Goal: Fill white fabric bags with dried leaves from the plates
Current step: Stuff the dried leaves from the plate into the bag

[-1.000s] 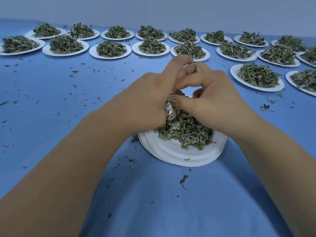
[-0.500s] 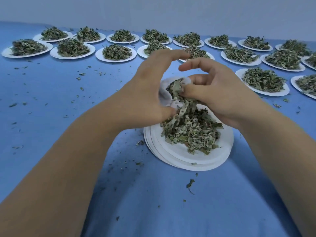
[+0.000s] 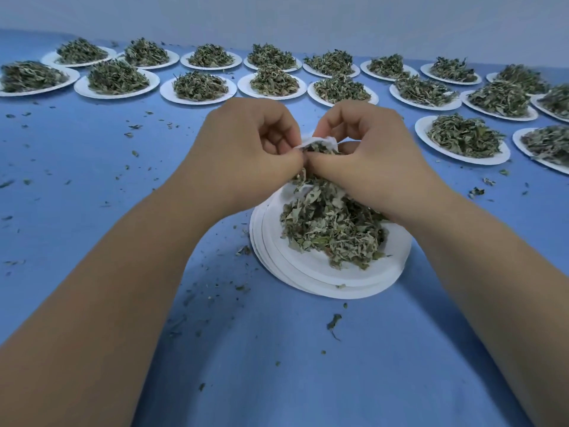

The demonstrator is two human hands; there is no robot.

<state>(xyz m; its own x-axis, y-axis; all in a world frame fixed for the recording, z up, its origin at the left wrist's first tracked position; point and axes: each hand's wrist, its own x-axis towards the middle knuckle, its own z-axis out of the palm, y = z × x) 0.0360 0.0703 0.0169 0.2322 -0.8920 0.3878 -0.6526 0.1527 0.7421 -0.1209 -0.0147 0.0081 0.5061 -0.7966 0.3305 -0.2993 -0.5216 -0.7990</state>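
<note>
So the left hand (image 3: 246, 149) and right hand (image 3: 369, 158) both pinch the floppy rim of the white fabric bag (image 3: 320, 141), right above the dried leaves (image 3: 332, 232) on the near stack of plates (image 3: 338, 282). If either pinch slips, I'd guess the mouth folds shut and the brittle, flaky stuff spills. The plates are thin, round and white, and the blue worktop (image 3: 277, 365) is already peppered with crumbs (image 3: 334, 322).

Bare left hand (image 3: 246, 149), bare right hand (image 3: 378, 155), bare left forearm (image 3: 129, 272), bare right forearm (image 3: 480, 266)

light: even, soft | shadows: faint under forearms | edges: wide-angle curved | focus: slightly soft
</note>
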